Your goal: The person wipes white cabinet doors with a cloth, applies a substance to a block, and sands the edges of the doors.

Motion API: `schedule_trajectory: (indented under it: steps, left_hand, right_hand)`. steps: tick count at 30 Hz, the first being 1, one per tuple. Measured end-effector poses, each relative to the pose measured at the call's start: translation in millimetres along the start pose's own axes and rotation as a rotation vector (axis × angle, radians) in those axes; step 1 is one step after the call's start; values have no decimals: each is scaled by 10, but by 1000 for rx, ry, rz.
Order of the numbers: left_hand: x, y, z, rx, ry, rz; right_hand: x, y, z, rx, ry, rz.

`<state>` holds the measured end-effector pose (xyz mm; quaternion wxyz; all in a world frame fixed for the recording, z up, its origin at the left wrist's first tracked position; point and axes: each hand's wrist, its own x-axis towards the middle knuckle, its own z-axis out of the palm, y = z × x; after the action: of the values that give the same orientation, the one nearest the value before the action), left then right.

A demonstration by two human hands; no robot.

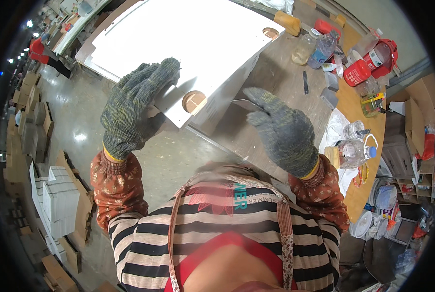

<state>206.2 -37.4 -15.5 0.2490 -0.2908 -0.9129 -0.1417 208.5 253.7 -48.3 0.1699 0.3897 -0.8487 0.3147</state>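
Both my hands wear grey knitted gloves with yellow cuffs. A large white panel [144, 34] lies on the workbench, its corner pointing toward me, with a round recess [194, 102] near that corner. My left hand [134, 104] grips the panel's left edge beside the corner, fingers long across the top and thumb side low at the edge. To the right of the panel, over the brown bench top [281, 73], my right hand [283, 126] pinches a thin, flat grey piece [245, 104], possibly a scraper blade. Its far part shows between thumb and fingers, apart from the panel.
Bottles [322, 51], a red container [357, 73] and a clear jug [356, 153] crowd the bench's right side. A dark flat strip [305, 82] lies nearer the panel. White boards [61, 199] and cardboard stand on the floor at left. Another person [42, 51] is far left.
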Motion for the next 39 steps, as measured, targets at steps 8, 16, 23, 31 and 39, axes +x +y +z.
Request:
schedule_trajectory:
  steps: [8, 16, 23, 31, 39]
  left_hand:
    - [-60, -25, 55, -52, 56, -12]
    - [-64, -26, 59, -35, 76, -5]
    - [-100, -40, 38, -24, 36, -48]
    - [-96, -44, 47, -22, 8, -91]
    - [-67, -28, 11, -42, -6, -83]
  right_hand:
    - [121, -115, 92, 9, -189, 15]
    - [76, -199, 154, 29, -206, 80]
    - [249, -472, 14, -169, -508, 259]
    - [324, -522, -11, -148, -404, 276]
    - [224, -414, 74, -321, -167, 85]
